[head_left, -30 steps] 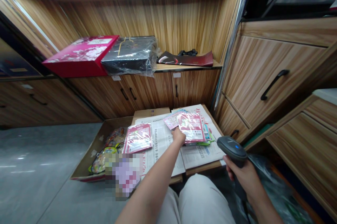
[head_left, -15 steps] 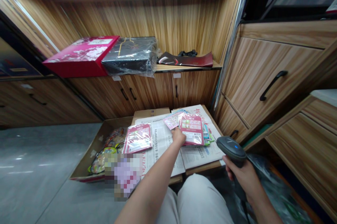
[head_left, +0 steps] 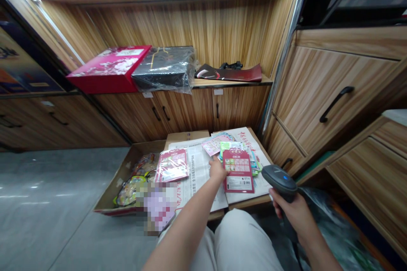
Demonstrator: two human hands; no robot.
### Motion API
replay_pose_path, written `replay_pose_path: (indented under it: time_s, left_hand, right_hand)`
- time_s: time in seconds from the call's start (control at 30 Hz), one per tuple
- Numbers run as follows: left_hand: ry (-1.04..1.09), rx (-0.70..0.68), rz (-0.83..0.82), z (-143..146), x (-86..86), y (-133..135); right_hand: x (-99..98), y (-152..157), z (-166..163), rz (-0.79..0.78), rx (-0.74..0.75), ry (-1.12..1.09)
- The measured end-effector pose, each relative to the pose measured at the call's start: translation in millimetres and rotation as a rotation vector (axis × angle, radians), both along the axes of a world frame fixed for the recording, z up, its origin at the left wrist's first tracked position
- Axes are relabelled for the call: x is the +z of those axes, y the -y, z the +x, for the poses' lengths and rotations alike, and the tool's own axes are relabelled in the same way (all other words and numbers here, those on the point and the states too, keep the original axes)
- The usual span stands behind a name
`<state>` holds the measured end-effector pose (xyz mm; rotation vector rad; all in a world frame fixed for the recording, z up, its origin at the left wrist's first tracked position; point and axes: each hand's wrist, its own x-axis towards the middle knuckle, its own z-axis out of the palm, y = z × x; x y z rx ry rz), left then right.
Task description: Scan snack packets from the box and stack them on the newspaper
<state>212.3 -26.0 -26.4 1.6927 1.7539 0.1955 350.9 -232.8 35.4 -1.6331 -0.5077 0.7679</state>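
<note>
My left hand (head_left: 218, 169) reaches forward and pinches the left edge of a red packet (head_left: 238, 171), holding it just in front of a stack of similar packets (head_left: 241, 150) on newspaper. My right hand (head_left: 291, 211) is wrapped round the handle of a grey barcode scanner (head_left: 280, 180), whose head sits right of the red packet. Another pink packet (head_left: 172, 165) lies on the newspaper (head_left: 199, 169) to the left.
An open cardboard box (head_left: 127, 177) of colourful packets stands on the grey floor at left. Wooden cabinets (head_left: 318, 105) close in at the back and right. A red gift box (head_left: 110, 69) and a plastic-wrapped black box (head_left: 165, 69) sit on the shelf. My knees (head_left: 241, 241) are at the bottom.
My left hand has drawn the top red packet off the stack and toward me, closer to the scanner. The camera view has shifted slightly left. The right hand holds still.
</note>
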Motion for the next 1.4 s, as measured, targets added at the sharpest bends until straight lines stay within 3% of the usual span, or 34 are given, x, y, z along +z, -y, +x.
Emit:
replay_pose_path:
  time_s: [0.17,0.37,0.5,0.6,0.73,0.93,1.03,1.2,1.4]
  left_hand:
    - [-0.052,0.031,0.009,10.1,-1.2,7.0]
    - [-0.135,-0.067,0.088,6.6,10.8,2.1]
    - [-0.144,-0.066,0.210,-12.7,21.0,-9.2]
    - [-0.272,-0.047,0.284,-42.3,26.9,-21.5]
    - [-0.483,0.057,0.260,-97.6,24.4,-36.0]
    - [-0.575,0.327,0.065,-163.2,5.3,-49.3]
    - [-0.523,0.416,-0.014,-176.6,0.7,-53.0]
    - [-0.492,0.461,0.061,-182.5,1.3,-55.2]
    - [-0.426,0.630,0.021,-191.1,2.2,-61.9]
  right_hand:
    - [0.3,1.9,2.6,-0.009,-0.017,-0.004]
    - [3.6,7.0,10.3,-0.025,0.035,-0.008]
    - [2.8,9.1,8.6,-0.036,0.047,-0.017]
    - [2.8,9.4,1.6,-0.035,0.004,0.001]
    - [5.8,7.2,-7.8,-0.061,0.024,0.007]
    - [4.8,0.1,-14.9,-0.067,0.052,-0.017]
    - [0.3,-2.0,-16.1,-0.070,0.058,-0.002]
    - [-3.1,-3.2,-17.4,-0.086,0.077,0.012]
    - [-0.9,-4.9,-17.4,-0.080,0.067,0.007]
